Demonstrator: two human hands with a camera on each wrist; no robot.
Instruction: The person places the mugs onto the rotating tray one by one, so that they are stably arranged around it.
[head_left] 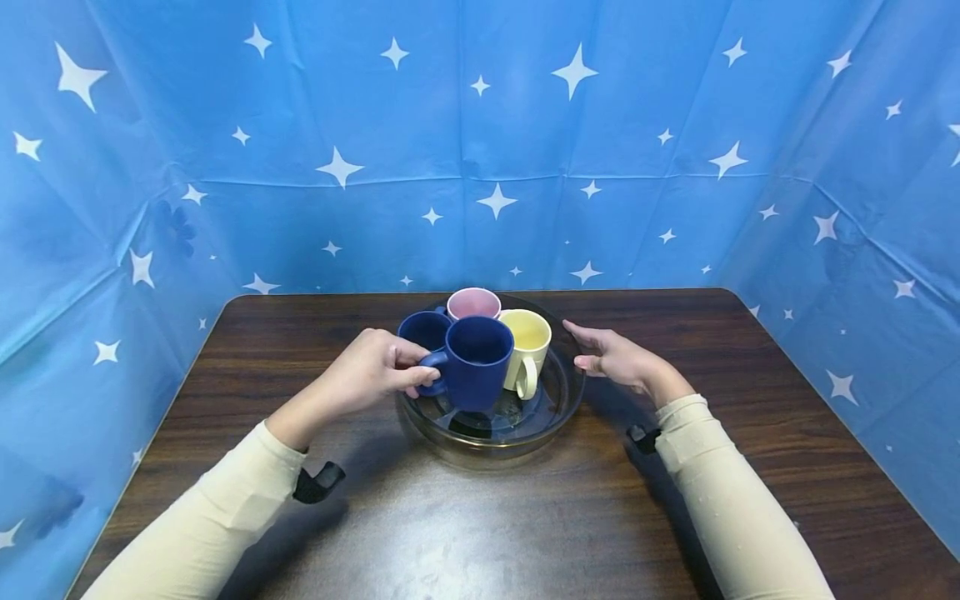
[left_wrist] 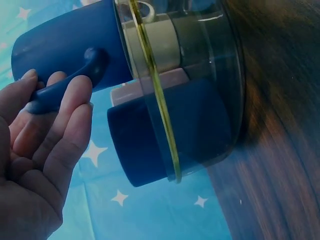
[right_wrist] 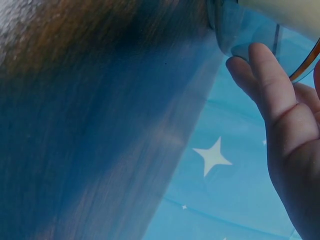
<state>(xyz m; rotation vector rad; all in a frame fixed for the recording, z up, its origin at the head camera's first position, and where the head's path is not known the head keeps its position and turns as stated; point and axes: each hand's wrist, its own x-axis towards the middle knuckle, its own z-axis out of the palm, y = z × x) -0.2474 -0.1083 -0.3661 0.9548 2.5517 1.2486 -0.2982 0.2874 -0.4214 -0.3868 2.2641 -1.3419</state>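
Observation:
My left hand (head_left: 375, 367) pinches the handle of a dark blue mug (head_left: 480, 367) between thumb and fingers. In the left wrist view this blue mug (left_wrist: 70, 47) is up at the rim of a clear glass bowl (left_wrist: 222, 100), its base near rim height. Inside the bowl stand a second blue mug (head_left: 423, 327), a pink mug (head_left: 474, 303) and a pale yellow mug (head_left: 528, 333), whose handle faces the front. Over at the bowl's right side, my right hand (head_left: 618, 358) has its fingers extended along the outer wall, holding nothing.
The bowl sits on a dark wood-grain table (head_left: 300, 517), toward its far edge. A blue curtain (head_left: 517, 133) with white stars hangs behind the table and along both sides. Black straps (head_left: 318, 482) are at both wrists.

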